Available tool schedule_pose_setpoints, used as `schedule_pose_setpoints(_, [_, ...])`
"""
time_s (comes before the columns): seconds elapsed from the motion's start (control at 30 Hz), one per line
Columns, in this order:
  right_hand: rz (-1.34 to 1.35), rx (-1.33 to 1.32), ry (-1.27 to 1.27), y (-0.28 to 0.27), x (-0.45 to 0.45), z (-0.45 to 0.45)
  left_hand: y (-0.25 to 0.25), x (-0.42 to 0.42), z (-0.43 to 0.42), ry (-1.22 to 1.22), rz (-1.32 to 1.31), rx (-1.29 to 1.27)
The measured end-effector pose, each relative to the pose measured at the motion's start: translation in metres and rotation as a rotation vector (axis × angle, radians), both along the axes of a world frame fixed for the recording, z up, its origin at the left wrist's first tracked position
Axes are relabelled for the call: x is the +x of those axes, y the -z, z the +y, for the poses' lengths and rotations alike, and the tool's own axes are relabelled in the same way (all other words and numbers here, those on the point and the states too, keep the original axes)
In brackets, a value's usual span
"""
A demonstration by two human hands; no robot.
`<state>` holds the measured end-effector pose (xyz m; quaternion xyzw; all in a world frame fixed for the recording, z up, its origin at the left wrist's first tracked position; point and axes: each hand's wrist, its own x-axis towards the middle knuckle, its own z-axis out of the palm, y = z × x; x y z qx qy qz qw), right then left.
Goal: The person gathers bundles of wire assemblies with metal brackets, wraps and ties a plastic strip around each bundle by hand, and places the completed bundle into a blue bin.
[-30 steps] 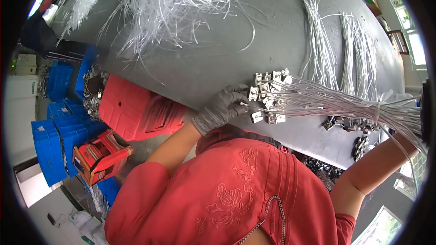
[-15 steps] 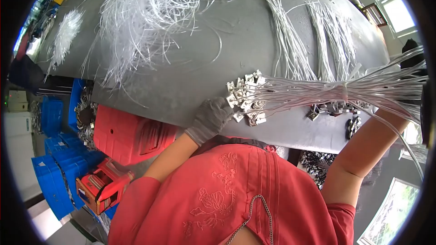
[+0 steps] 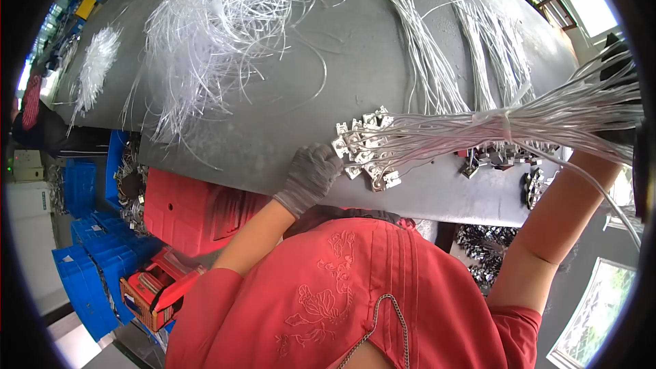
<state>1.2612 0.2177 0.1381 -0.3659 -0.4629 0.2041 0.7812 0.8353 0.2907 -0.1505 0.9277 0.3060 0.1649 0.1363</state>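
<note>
A thick bundle of clear-sheathed wires [image 3: 437, 126] lies across in front of me, bound by a tie near its middle. Small silvery metal end pieces [image 3: 369, 147] cluster at its left end. My left hand [image 3: 313, 172], in a dark grey glove, is closed at the edge of this cluster, its fingers curled against the pieces. At the far right, my right hand [image 3: 617, 68] is mostly hidden by the wires; dark glove shows behind them, and it appears to grip the bundle's loose end, raised above the tabletop.
On the grey table [image 3: 273, 123] lie a tangled heap of clear strands [image 3: 225, 20], a smaller bunch [image 3: 99, 61], and wire bundles [image 3: 430, 61]. More metal pieces [image 3: 502, 156] sit beneath the held bundle. Red crate [image 3: 181, 208] and blue bins [image 3: 89, 273] stand left. Another person's sleeve shows far left.
The right end of the bundle has risen slightly, fanning upward. My left hand stays by the metal pieces. The whole view has shifted a little.
</note>
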Motion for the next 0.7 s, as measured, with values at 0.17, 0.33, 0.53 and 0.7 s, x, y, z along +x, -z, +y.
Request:
schedule_pose_setpoints(0.17, [0.001,0.002,-0.003,0.003,-0.001,0.004,0.005,0.001,-0.003,-0.028,0.002,-0.006])
schedule_pose_setpoints(0.33, [0.003,0.011,-0.006,0.003,-0.002,0.001,0.004,0.001,-0.004,-0.12,-0.062,0.006])
schedule_pose_setpoints(0.53, [0.018,0.009,-0.019,0.014,-0.02,-0.001,-0.008,-0.005,0.001,-0.153,-0.143,-0.147])
schedule_pose_setpoints(0.7, [0.043,0.026,-0.03,0.027,-0.042,-0.002,0.005,-0.023,0.004,-0.235,-0.455,-0.324])
